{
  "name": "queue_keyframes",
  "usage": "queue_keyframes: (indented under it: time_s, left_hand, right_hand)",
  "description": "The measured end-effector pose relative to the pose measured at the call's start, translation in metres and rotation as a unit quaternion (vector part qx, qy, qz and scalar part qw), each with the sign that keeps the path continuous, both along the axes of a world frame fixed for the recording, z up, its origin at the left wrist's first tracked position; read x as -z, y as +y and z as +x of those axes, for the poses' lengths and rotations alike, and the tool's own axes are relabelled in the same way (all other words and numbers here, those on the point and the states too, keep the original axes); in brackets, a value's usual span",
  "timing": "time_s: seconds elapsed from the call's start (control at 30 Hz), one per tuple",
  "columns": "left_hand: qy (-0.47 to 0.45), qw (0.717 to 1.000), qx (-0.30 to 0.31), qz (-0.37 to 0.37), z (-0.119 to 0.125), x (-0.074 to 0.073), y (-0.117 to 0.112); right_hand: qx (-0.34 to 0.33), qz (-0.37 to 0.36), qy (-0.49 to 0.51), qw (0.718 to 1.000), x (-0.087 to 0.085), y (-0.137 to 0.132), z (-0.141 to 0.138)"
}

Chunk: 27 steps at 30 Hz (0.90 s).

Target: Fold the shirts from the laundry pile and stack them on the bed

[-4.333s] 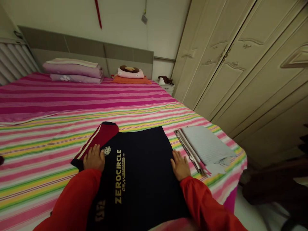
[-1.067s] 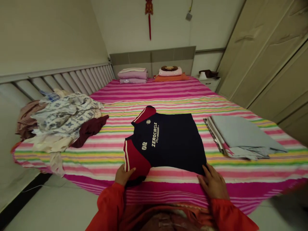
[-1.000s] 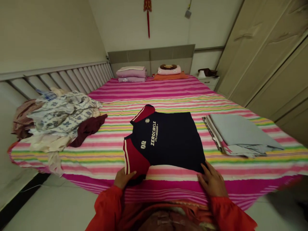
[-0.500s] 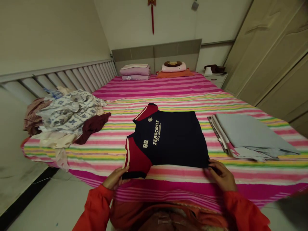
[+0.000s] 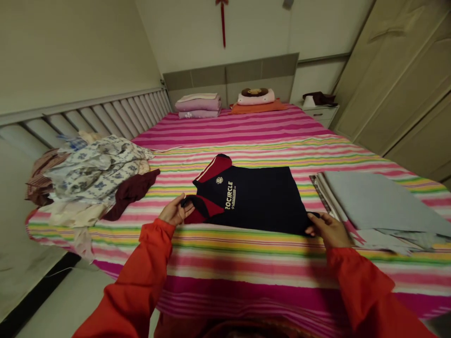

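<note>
A dark navy T-shirt with maroon sleeves and pale lettering lies on the striped bed sheet. Its near side is folded over onto the rest. My left hand pinches the folded edge at the near maroon sleeve. My right hand grips the shirt's hem corner on the right. Both arms wear red sleeves.
A heap of unfolded clothes sits at the bed's left edge. A stack of folded grey and patterned cloth lies to the right of the shirt. Pillows and folded bedding rest at the headboard. Wardrobe doors stand on the right.
Both hands have lifted the shirt's near edge and carried it away from me, folding the near sleeve and side over the body; part of the lettering is now covered.
</note>
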<state>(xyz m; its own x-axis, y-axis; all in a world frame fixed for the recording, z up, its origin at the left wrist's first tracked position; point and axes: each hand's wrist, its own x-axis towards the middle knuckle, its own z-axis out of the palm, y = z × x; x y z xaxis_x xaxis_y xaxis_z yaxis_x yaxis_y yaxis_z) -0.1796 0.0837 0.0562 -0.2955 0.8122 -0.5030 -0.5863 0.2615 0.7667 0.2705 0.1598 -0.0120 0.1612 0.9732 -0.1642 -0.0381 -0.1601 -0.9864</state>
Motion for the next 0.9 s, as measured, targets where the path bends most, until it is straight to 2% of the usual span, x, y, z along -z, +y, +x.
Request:
queue_keyframes:
  time_s: [0.2, 0.43, 0.5, 0.57, 0.63, 0.67, 0.7, 0.73, 0.77, 0.8, 0.87, 0.9]
  left_hand:
    - [0.046, 0.999, 0.011, -0.016, -0.006, 0.004, 0.057]
    - [0.092, 0.995, 0.039, -0.015, -0.01, 0.012, 0.107]
    - [0.146, 0.988, 0.044, 0.004, -0.009, 0.016, 0.113]
    - [0.246, 0.968, 0.03, 0.035, -0.007, 0.021, 0.111]
    - [0.339, 0.939, -0.008, 0.064, -0.007, 0.029, 0.096]
    - [0.373, 0.924, -0.029, 0.075, -0.007, 0.035, 0.085]
    - [0.409, 0.908, -0.037, 0.084, -0.008, 0.042, 0.07]
    - [0.465, 0.88, -0.025, 0.096, -0.008, 0.05, 0.054]
    - [0.533, 0.839, 0.007, 0.109, -0.009, 0.058, 0.038]
    - [0.603, 0.786, 0.06, 0.122, -0.009, 0.068, 0.022]
    - [0.709, 0.669, 0.175, 0.135, -0.01, 0.084, -0.001]
    - [0.735, 0.629, 0.213, 0.134, -0.011, 0.091, -0.008]
  right_hand:
    - [0.001, 0.003, -0.024, 1.0, -0.01, 0.051, -0.013]
    - [0.038, 0.012, -0.095, 0.995, 0.003, 0.097, -0.026]
    - [0.046, 0.02, -0.116, 0.992, 0.006, 0.105, -0.03]
    - [0.059, 0.027, -0.137, 0.988, 0.008, 0.106, -0.032]
    - [0.079, 0.062, -0.186, 0.977, 0.011, 0.096, -0.032]
    - [0.082, 0.104, -0.233, 0.963, 0.014, 0.086, -0.032]
    - [0.072, 0.16, -0.291, 0.94, 0.017, 0.073, -0.031]
    - [0.047, 0.223, -0.354, 0.907, 0.022, 0.058, -0.031]
    - [0.007, 0.284, -0.416, 0.864, 0.028, 0.043, -0.031]
    - [-0.041, 0.33, -0.468, 0.819, 0.034, 0.029, -0.031]
    - [-0.122, 0.373, -0.539, 0.745, 0.046, 0.007, -0.03]
    - [-0.146, 0.378, -0.566, 0.718, 0.051, 0.002, -0.031]
